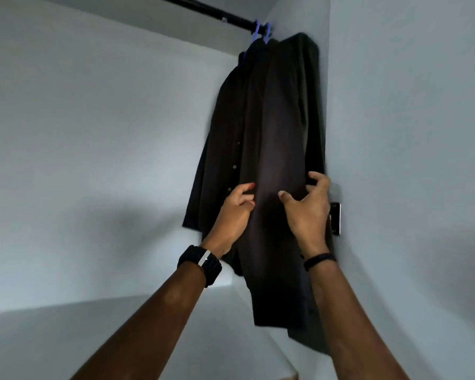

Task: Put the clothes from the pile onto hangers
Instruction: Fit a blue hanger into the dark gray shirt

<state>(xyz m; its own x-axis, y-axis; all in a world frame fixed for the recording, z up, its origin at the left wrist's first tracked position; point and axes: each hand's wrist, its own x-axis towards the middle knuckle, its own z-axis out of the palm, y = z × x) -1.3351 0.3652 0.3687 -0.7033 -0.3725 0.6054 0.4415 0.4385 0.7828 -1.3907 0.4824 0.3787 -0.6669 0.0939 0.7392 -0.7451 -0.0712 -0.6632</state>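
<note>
Two dark shirts hang from blue hangers point(262, 34) on a black closet rail point(203, 10), in the right corner of a white closet. The front dark shirt point(280, 119) hangs nearest me; a buttoned dark shirt point(225, 138) hangs behind it to the left. My left hand point(236, 212) pinches the front shirt's left edge at mid height. My right hand point(310, 207) is at its right edge with fingers curled loosely round the cloth. The pile of clothes is out of view.
The white back wall point(93, 133) and the right side wall point(409, 133) enclose the space. A metal hinge plate point(335, 218) is fixed on the right wall just beside my right hand. A white shelf point(148, 325) runs below.
</note>
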